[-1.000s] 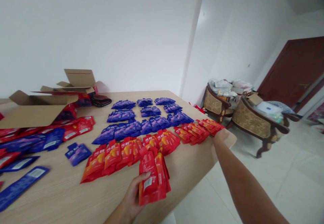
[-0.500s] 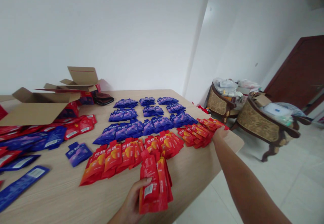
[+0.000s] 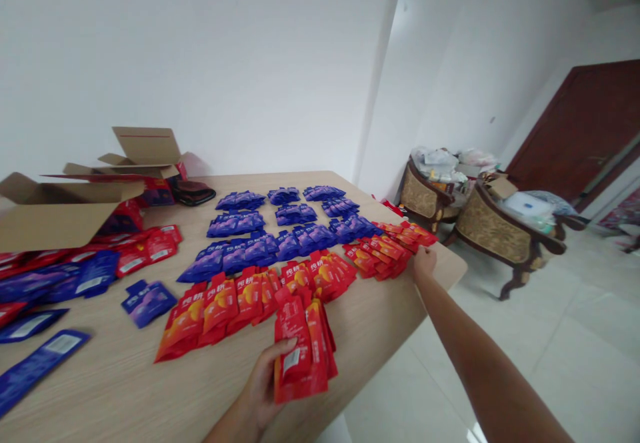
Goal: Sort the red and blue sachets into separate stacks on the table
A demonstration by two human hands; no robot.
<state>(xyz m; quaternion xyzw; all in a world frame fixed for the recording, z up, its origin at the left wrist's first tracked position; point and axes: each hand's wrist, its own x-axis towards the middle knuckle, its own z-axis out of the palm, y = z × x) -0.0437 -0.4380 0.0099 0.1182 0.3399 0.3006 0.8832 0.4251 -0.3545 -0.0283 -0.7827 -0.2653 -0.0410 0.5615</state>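
My left hand (image 3: 265, 379) is closed around a small bunch of red pouches (image 3: 300, 343), held above the near table edge with a white barcode label facing me. My right hand (image 3: 425, 263) reaches to the table's right side, fingers curled together against the lower edge of the rightmost red pouches (image 3: 413, 233). Whether a pouch is pinched in those fingers is hidden. Overlapping red pouches with orange fruit pictures (image 3: 217, 306) form a row across the front. Behind them lie groups of blue-purple pouches (image 3: 245, 254) in several rows.
On the left, an open cardboard box (image 3: 55, 226) stands behind a loose heap of red and blue pouches (image 3: 97, 273). A single blue pouch (image 3: 147, 301) lies apart. A dark wallet-like item (image 3: 195, 193) is near the wall. Patterned chairs (image 3: 493, 233) loaded with bags stand beyond the table.
The view has swung slightly right. My right hand has drawn back a little from over the rightmost red pouches to their lower edge. My left hand still holds its bunch.
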